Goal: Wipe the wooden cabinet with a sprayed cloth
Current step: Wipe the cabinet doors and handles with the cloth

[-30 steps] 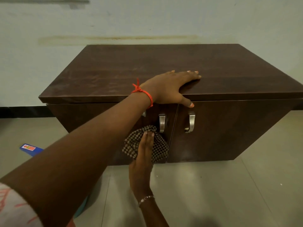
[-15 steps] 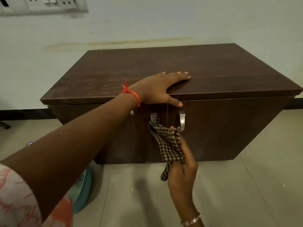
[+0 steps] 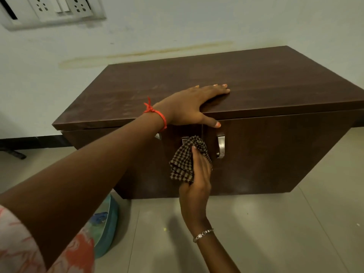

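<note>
A low dark wooden cabinet (image 3: 256, 79) stands on the floor against a pale wall, with two doors and metal handles. My left hand (image 3: 189, 107) lies flat and open on the front edge of its top, thumb hanging over the door seam. My right hand (image 3: 197, 178) presses a brown checked cloth (image 3: 184, 160) against the left door beside the seam. The cloth covers most of the left handle. The right handle (image 3: 221, 145) is fully in sight.
Grey tiled floor (image 3: 275, 223) spreads in front of and to the right of the cabinet. A teal bowl-like object (image 3: 107, 219) sits on the floor at the lower left under my left arm. A switch and socket panel (image 3: 51, 10) is on the wall at top left.
My right hand held the cloth pinched and hanging off the door half a second ago; now it presses the cloth flat on the left door, higher up. My left hand stays put. The view has tilted.
</note>
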